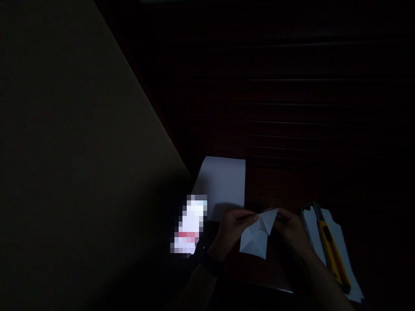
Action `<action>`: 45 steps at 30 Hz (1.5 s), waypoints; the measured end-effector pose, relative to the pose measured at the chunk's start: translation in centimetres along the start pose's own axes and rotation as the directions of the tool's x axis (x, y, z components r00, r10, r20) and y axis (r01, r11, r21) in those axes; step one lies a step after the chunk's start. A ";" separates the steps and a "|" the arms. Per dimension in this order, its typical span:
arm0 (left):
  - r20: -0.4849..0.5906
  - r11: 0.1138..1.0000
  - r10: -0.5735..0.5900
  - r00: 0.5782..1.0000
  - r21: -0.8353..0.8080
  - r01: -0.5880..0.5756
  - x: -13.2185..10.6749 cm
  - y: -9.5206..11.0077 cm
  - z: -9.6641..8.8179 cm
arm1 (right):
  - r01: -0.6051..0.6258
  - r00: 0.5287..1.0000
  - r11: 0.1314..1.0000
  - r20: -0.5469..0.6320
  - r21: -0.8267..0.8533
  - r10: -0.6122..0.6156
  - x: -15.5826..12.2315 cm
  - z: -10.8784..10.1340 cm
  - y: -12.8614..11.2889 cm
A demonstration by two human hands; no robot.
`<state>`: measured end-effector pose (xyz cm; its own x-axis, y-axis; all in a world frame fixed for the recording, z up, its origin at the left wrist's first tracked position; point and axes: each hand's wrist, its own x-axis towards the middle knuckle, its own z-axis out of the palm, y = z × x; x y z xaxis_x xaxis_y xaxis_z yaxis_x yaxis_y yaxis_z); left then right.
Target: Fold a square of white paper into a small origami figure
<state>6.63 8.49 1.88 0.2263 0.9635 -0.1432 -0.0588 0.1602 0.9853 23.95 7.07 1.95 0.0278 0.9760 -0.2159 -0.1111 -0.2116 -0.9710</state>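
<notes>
A small white sheet of paper (254,242) with crossing creases is held up between both hands over the dark table. One upper corner of it is folded into a pointed flap. My left hand (231,226) pinches the upper left edge, thumb in front. At the upper right tip, my right hand (290,229) grips the flap, with its fingertips partly hidden behind the paper. A dark band circles my left wrist. The scene is very dim, so finger detail is hard to make out.
Beyond my left hand lies a larger white sheet (225,181). A lit, blurred screen (191,224) glows left of my left wrist. On the right, a yellow utility knife (333,255) rests on a stack of white papers (348,268). A pale wall (81,129) rises at left.
</notes>
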 end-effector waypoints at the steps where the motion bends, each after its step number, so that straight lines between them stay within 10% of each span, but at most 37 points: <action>1: 0.022 1.000 0.007 1.000 0.021 -0.008 0.0 0.1 0.0 | -0.003 1.000 1.000 0.020 -0.019 0.003 0.0 0.0 -0.1; 22: 0.027 0.992 0.044 0.999 0.118 -0.047 0.4 -0.7 -0.1 | 0.045 0.994 0.994 0.104 -0.097 -0.035 0.6 -0.4 0.8; 45: 0.125 0.989 -0.135 0.983 -0.049 0.142 0.0 -0.5 -0.1 | 0.019 0.997 0.995 -0.076 -0.103 -0.027 0.7 -0.6 1.4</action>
<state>6.60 8.46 1.38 0.3519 0.8985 -0.2625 -0.0734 0.3060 0.9492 24.43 7.42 0.39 0.1062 0.9747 -0.1966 -0.0077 -0.1970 -0.9804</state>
